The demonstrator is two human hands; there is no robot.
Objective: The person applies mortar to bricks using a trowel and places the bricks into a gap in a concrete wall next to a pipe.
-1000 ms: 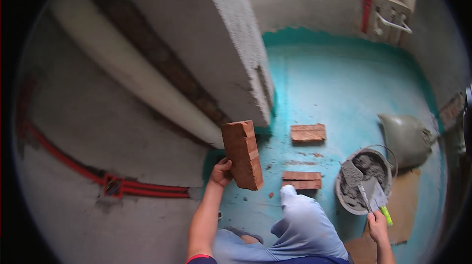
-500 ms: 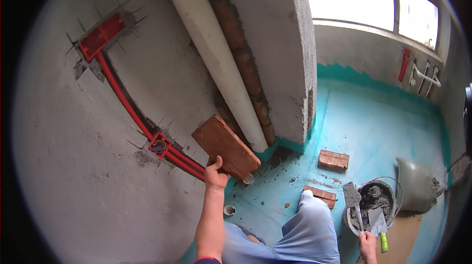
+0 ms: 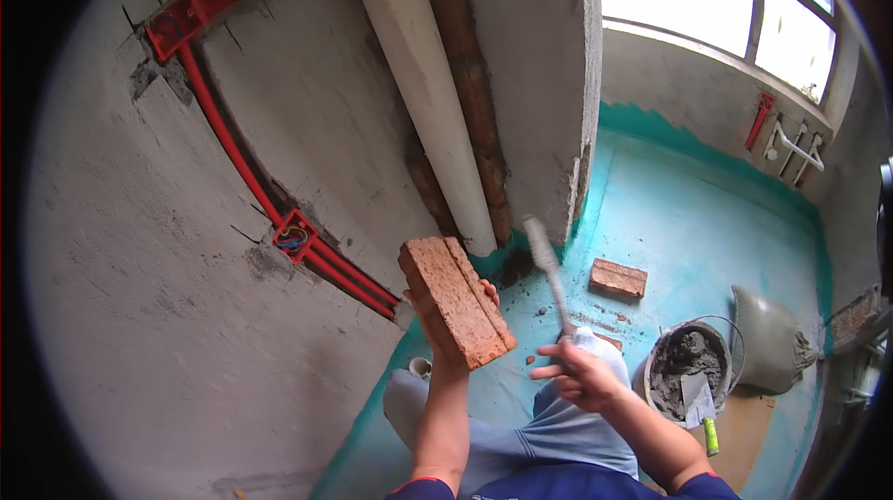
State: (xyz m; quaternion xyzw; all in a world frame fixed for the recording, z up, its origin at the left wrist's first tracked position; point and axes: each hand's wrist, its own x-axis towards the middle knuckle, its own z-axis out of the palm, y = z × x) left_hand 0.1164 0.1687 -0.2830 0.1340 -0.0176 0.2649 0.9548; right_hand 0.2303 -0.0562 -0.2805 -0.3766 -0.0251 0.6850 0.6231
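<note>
A reddish-brown brick (image 3: pixel 458 303) is raised in front of the wall, tilted, with its rough broad face turned up. My left hand (image 3: pixel 443 360) is closed around it from below, the fingertips showing at its right edge. My right hand (image 3: pixel 588 379) grips the handle of a trowel (image 3: pixel 542 253), a few fingers stretched out to the left. The trowel points up and away, blurred and seen nearly edge-on, right of the brick and apart from it; whether mortar is on its blade I cannot tell.
At right stands a bucket (image 3: pixel 645 379) of grey mortar, with a green-handled trowel (image 3: pixel 698 400) at its rim. Beyond it lies a stuffed sack (image 3: pixel 772 337). A loose brick (image 3: pixel 618 279) rests on the turquoise floor. A pale pipe (image 3: pixel 419 81) runs beside the pillar; red conduit (image 3: pixel 223 137) crosses the left wall.
My left hand has turned the brick and brought it rightward, closer to me. My right hand has lifted its trowel from the bucket and swung it left toward the brick.
</note>
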